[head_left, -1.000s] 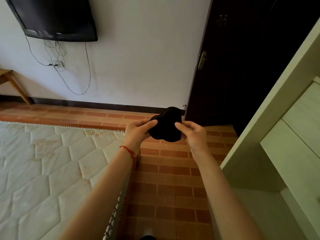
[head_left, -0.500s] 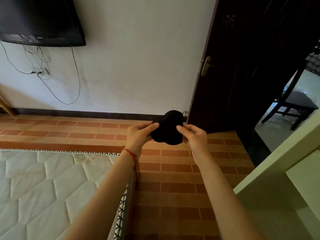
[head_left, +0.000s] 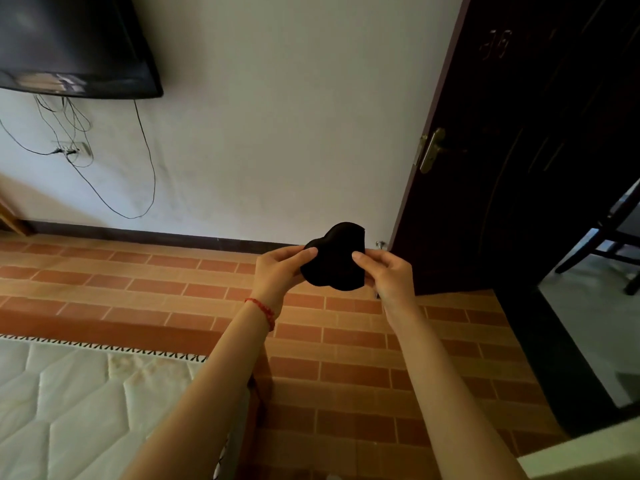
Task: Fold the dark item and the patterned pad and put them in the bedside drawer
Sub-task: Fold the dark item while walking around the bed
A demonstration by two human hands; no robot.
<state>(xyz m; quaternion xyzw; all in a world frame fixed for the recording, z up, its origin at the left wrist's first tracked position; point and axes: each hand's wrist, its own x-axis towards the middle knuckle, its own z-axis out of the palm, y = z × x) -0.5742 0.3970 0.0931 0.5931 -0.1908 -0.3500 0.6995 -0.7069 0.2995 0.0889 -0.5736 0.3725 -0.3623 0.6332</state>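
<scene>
The dark item (head_left: 335, 258) is held up in the air above the floor (head_left: 173, 289), in front of the door (head_left: 519, 150). The left hand (head_left: 280, 271) pinches its left edge between thumb and fingers, and the right hand (head_left: 388, 275) is closed the same way on the right edge. Holding both sides clear of any surface likely lets the two halves be brought together into a fold. Neither pad nor drawer is in view.
</scene>
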